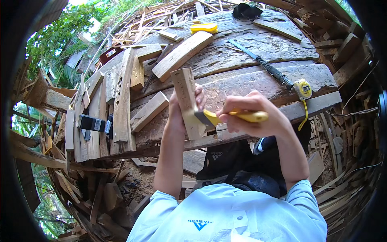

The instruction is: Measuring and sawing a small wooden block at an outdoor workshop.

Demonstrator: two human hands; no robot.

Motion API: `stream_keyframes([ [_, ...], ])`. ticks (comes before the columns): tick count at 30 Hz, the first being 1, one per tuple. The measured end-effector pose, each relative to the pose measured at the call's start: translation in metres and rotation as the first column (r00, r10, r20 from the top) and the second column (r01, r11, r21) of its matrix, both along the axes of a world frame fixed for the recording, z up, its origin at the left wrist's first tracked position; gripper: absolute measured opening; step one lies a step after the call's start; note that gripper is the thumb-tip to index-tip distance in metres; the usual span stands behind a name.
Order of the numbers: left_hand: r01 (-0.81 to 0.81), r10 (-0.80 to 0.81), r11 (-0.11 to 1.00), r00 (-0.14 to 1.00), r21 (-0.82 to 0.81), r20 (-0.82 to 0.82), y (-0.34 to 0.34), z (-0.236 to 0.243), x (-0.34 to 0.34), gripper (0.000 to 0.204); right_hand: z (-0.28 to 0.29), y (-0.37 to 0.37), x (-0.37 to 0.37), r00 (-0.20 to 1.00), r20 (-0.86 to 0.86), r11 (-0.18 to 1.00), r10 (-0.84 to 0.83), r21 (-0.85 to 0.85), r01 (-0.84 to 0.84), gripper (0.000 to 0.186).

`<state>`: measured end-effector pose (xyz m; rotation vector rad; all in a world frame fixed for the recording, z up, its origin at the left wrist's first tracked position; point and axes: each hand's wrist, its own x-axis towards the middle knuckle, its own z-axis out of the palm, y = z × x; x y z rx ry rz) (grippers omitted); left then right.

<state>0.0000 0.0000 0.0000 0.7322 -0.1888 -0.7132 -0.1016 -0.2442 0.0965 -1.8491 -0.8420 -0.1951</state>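
Note:
My left hand (175,109) is closed around a short wooden block (184,85), tilted upright over the near edge of the thick plank bench (258,86). In my right hand (258,105) is a flat paintbrush (255,117) with a yellow handle and metal ferrule, gripped between thumb and fingers. Its pale bristle end touches the lower part of the block, on the side facing my right hand. Part of the left hand is hidden behind the block.
A long blade with a dark wrapped handle (274,74) lies at right beside a yellow tape measure (303,89). Farther back are a yellow tool (204,28) and a dark object (246,11). Cut wood pieces (123,97) and a small black box (92,123) crowd the left.

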Motion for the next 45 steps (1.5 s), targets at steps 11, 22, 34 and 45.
stream_keyframes([
  [11,-0.154,0.172,0.970,0.981,-0.188,0.086,-0.005,0.024,-0.054,0.091,0.005,0.008,-0.006,0.984,-0.177,0.944,0.005,0.326,0.054,0.006],
  [22,-0.281,0.207,0.858,0.955,0.431,0.210,0.014,0.048,-0.063,0.080,-0.011,-0.032,0.027,0.958,-0.038,0.957,-0.283,-0.082,0.279,0.016],
  [34,-0.735,-0.809,0.299,0.144,0.609,0.571,0.001,0.060,0.009,0.068,-0.018,-0.111,0.126,0.679,0.079,0.340,-0.730,-0.820,0.460,0.086],
  [45,-0.839,-0.656,0.412,-0.002,0.356,0.754,0.014,0.041,0.011,0.074,-0.004,0.015,0.224,0.940,0.081,0.606,-0.331,-0.746,0.277,0.050],
])
